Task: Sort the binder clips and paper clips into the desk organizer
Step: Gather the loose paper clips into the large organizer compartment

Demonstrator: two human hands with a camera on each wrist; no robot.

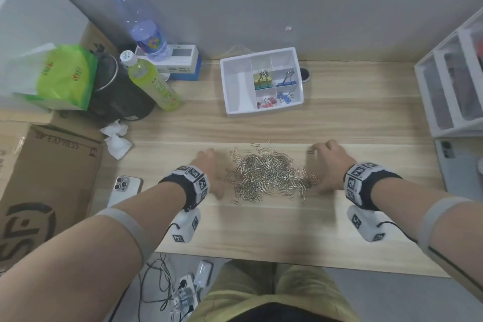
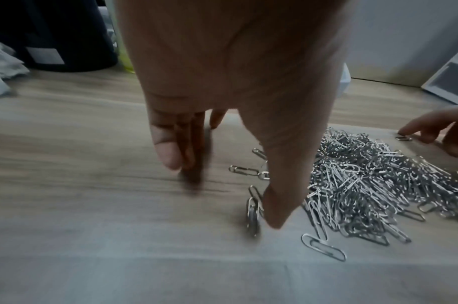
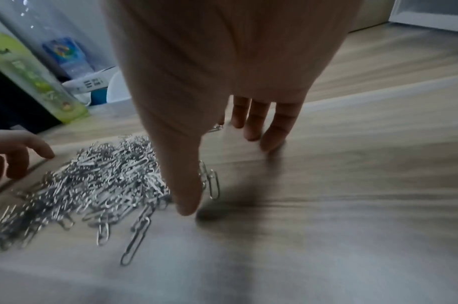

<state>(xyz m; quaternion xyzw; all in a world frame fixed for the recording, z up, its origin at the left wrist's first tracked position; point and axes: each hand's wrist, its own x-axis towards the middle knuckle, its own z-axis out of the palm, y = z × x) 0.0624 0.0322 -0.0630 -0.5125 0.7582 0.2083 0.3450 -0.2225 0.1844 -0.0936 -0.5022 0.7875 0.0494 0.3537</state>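
A loose pile of silver paper clips [image 1: 266,174] [image 2: 365,181] [image 3: 92,185] lies on the wooden desk [image 1: 261,227] in front of me. My left hand [image 1: 209,172] [image 2: 217,176] rests on the desk at the pile's left edge, fingers straight, thumb against a few stray clips. My right hand [image 1: 326,167] [image 3: 222,164] flanks the pile's right edge the same way, fingertips on the wood. Neither hand holds anything. Behind the pile stands the white desk organizer [image 1: 235,86]; coloured binder clips [image 1: 262,80] lie in its right-hand compartments.
At the left stand a cardboard box [image 1: 44,180], a phone [image 1: 124,188], crumpled tissue [image 1: 116,138], a green bottle [image 1: 154,83], a clear water bottle [image 1: 141,23] and a black container [image 1: 117,91]. White drawers [image 1: 454,81] occupy the right edge.
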